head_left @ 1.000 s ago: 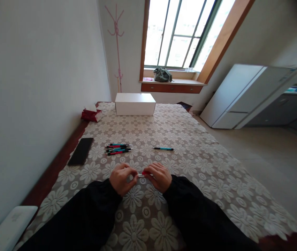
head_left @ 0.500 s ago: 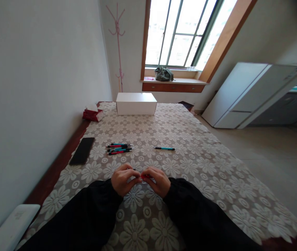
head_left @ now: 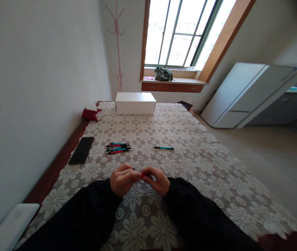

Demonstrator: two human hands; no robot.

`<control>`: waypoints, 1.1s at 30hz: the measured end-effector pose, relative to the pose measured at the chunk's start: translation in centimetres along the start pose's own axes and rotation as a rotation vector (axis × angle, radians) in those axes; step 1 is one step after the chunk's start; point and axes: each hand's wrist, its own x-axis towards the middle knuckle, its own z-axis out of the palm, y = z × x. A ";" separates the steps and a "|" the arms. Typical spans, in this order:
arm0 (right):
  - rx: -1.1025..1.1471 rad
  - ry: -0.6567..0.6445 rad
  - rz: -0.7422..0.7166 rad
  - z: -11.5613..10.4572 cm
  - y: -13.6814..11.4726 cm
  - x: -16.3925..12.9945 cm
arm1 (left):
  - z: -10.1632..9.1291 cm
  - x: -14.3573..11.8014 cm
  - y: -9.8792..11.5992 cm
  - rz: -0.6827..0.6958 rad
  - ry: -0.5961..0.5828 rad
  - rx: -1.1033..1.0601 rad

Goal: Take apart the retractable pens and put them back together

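Both hands are meeting just above the near part of the lace tablecloth (head_left: pixel 190 167). The left hand (head_left: pixel 122 180) and the right hand (head_left: pixel 157 180) are pinching one red pen (head_left: pixel 141 176) between their fingertips — the fingers are curled narrow around it, and most of the pen is hidden. Further away, a small bundle of red and teal pens (head_left: pixel 119 147) is lying near a black phone (head_left: pixel 81 150), and a single teal pen (head_left: pixel 163 148) is resting apart on the right. A white box (head_left: pixel 135 103) is standing at the far end — a red tissue pack (head_left: pixel 92 113) is sitting beside it.
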 end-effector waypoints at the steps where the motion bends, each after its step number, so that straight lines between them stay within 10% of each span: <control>1: 0.075 0.020 0.033 0.0 0.1 0.1 | 0.0 0.0 0.0 0.016 -0.004 0.014; 17: 0.297 0.436 -0.040 -3.6 0.1 1.1 | 0.1 -0.3 -1.5 -0.163 -0.247 0.130; 33: 0.324 0.393 0.069 -4.5 0.8 1.5 | 0.3 -0.6 -1.2 -0.242 -0.396 0.137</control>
